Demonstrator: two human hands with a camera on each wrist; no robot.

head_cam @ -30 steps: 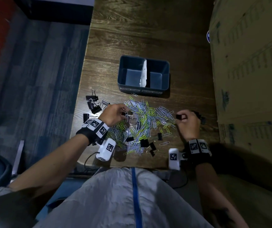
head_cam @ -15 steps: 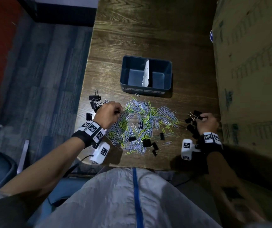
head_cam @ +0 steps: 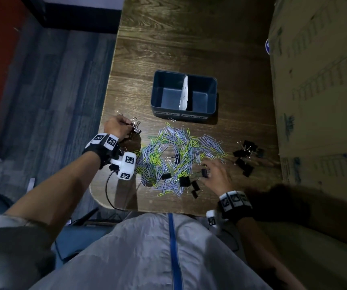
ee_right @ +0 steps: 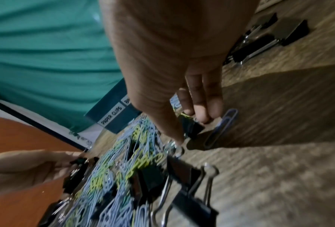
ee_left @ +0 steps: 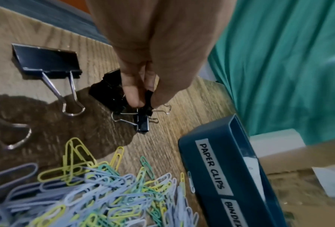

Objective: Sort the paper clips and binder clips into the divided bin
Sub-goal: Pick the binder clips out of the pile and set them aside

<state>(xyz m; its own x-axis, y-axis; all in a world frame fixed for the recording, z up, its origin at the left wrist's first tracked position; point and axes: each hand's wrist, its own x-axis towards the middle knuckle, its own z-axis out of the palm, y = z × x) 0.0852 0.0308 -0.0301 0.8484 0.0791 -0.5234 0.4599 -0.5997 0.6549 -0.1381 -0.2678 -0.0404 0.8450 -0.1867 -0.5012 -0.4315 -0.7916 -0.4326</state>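
**Clips on the table, bin bare**

We see the paper clips [head_cam: 176,155] in one loose heap of lilac, yellow and green on the table [head_cam: 168,45], just in front of the bin [head_cam: 184,94]. The bin is dark blue, split by a white divider [head_cam: 184,92] into two compartments; its front wall carries labels, the left one reading PAPER CLIPS, the right one cut off in the wrist views. Neither compartment shows any clips inside.

Black binder clips lie in several spots: a group [head_cam: 247,154] to the right of the heap, a few [head_cam: 189,184] at the heap's near edge, and more at the left edge of the table.

Our left hand [head_cam: 117,128] is at that left group, thumb and fingertips [ee_left: 132,93] pinching a small binder clip [ee_left: 143,122] just above the wood, with a larger binder clip [ee_left: 48,61] lying flat beside it. Our right hand [head_cam: 218,174] reaches over the near right side of the heap, fingers [ee_right: 205,99] extended and loosely together, touching a small binder clip [ee_right: 191,126] without closing round it. A lone lilac clip [ee_right: 220,127] lies just beside those fingers.
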